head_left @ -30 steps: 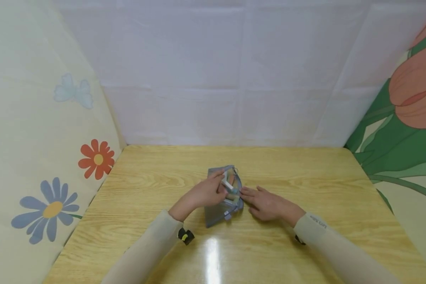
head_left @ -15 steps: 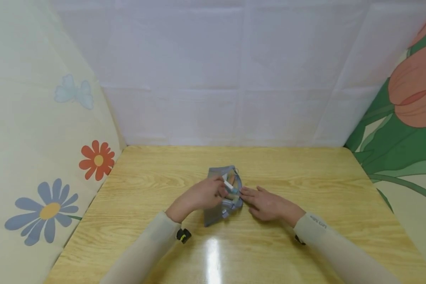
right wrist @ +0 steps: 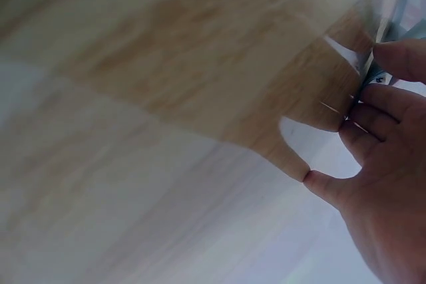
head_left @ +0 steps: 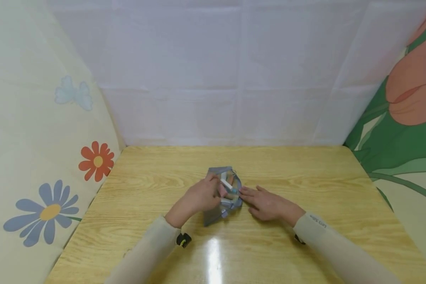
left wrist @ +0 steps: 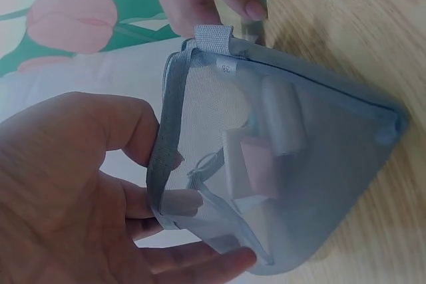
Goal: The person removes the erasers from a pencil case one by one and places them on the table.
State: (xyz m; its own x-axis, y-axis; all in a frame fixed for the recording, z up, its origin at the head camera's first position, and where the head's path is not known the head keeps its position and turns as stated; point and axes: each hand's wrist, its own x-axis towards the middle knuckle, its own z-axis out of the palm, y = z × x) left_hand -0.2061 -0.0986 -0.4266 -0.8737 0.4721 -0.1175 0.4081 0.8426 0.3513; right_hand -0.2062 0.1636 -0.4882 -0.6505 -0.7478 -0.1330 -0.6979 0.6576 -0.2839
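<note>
A grey-blue mesh zipper pouch (head_left: 211,217) lies on the table with its mouth spread, its zippered edge on the right. Through the mouth show a white stick-like item (head_left: 227,184) and a pink piece (head_left: 222,191). My left hand (head_left: 200,195) pinches the pouch's near-left rim; in the left wrist view its fingertips show through the mesh. A pale cylinder (left wrist: 283,114) also lies inside the pouch there. At the pouch's right edge, my right hand (head_left: 267,204) rests palm down with straight fingers, fingertips touching the edge and the tabletop.
The wooden table (head_left: 305,169) runs back to a white cloth wall (head_left: 184,79). Flower-printed sheets stand at the left and right sides. A black wrist strap piece (head_left: 183,239) hangs under the left sleeve.
My left hand has drawn slightly left with the pouch's rim, so the pink piece shows more plainly. The right hand has stayed in place.
</note>
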